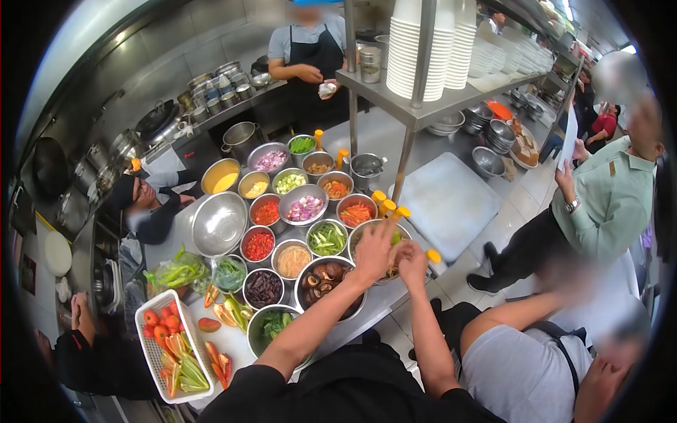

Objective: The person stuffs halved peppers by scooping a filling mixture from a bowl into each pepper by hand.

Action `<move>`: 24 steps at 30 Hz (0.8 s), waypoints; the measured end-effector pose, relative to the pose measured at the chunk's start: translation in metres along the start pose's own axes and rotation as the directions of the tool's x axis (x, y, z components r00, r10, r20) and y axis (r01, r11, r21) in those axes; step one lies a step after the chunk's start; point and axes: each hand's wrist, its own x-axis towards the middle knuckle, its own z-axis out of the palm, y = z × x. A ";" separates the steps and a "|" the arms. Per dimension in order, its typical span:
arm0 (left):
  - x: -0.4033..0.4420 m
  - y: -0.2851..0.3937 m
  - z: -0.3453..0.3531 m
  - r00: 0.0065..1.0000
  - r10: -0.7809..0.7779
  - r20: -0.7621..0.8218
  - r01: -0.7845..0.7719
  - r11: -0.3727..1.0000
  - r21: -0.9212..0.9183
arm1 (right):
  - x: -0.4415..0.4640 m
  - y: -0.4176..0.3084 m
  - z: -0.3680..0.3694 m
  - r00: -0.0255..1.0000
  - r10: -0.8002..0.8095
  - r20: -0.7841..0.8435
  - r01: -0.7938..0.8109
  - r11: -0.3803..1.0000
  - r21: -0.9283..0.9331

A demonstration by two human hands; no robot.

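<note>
Both of my hands reach over a metal bowl [358,240] at the right end of the rows of ingredient bowls. My left hand [375,248] is above the bowl's middle, by something green. Close beside it, my right hand [410,261] is over the bowl's right rim. The fingers of both are bent and too small to read clearly. Just left of them stand a bowl of dark mushrooms [326,280], a bowl of sliced green vegetable [327,238] and a bowl of orange-red strips [356,213]. Yellow-capped bottles [386,206] stand behind the bowl.
A white basket [147,337] holds tomatoes and cut peppers at the lower left. A white cutting board [446,199] lies right, beneath a steel shelf [451,106] with stacked cups. Several people stand around, one in grey [518,374] close on the right.
</note>
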 end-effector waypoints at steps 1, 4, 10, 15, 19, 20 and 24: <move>-0.004 -0.005 0.009 0.984 -0.019 0.175 0.018 1.000 0.009 | 0.002 0.001 0.001 0.975 0.199 0.098 -0.222 0.888 0.402; -0.005 0.001 0.000 0.971 -0.008 0.240 0.008 1.000 -0.001 | 0.008 0.006 -0.002 0.895 0.379 0.234 -0.444 0.712 0.543; -0.010 0.000 -0.004 0.958 0.050 0.282 -0.033 0.997 -0.066 | 0.008 -0.023 -0.009 0.850 0.297 0.436 -0.525 0.557 0.643; -0.022 -0.021 0.008 0.947 -0.197 0.255 0.282 0.889 -0.361 | 0.000 -0.044 -0.006 0.844 0.256 0.471 -0.526 0.564 0.637; -0.028 -0.022 -0.103 0.649 -0.545 0.531 0.739 0.287 -0.609 | 0.003 -0.027 0.002 0.972 0.196 0.129 -0.220 0.951 0.217; -0.037 -0.026 -0.132 0.636 -0.569 0.521 0.719 0.191 -0.669 | 0.011 -0.010 -0.001 0.991 0.104 0.081 -0.113 0.986 0.124; -0.100 -0.086 -0.188 0.570 -0.768 0.291 0.551 0.095 -0.829 | 0.014 0.021 -0.001 0.985 -0.125 0.121 0.137 0.986 -0.096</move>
